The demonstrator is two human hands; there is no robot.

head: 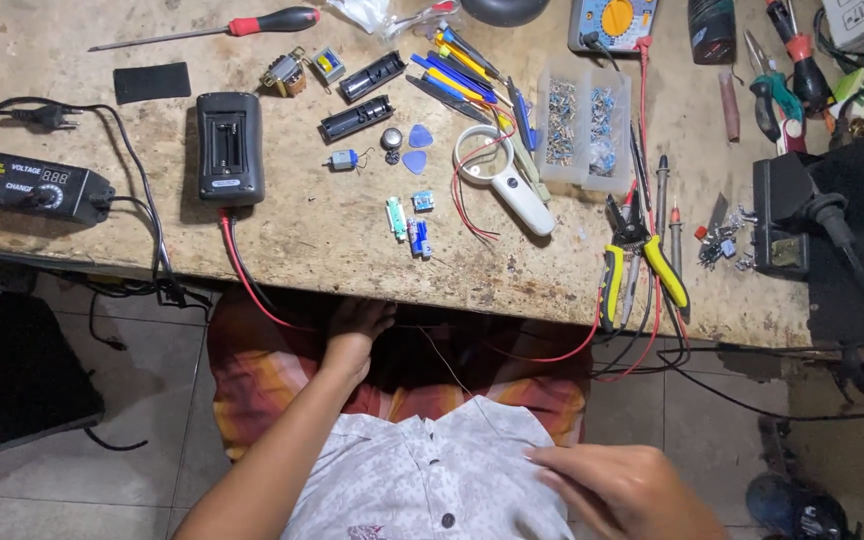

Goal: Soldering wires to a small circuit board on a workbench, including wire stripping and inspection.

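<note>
right hand (624,487): down at my shirt, fingertips pinching a thin wire (442,362), looks like; light, floppy stuff, probably kinks easily, so I'd hold it near the end.

left hand (355,328): on my lap by the bench edge, fingers curled loose; can't tell if it's actually holding the wire that runs past it.

bench edge: yellow-handled pliers (642,262) hang half over.

mid bench: small blue parts (419,237), white magnifier (507,178), black battery case (230,147).

far back: red screwdriver (214,30), multimeter (613,22).
</note>
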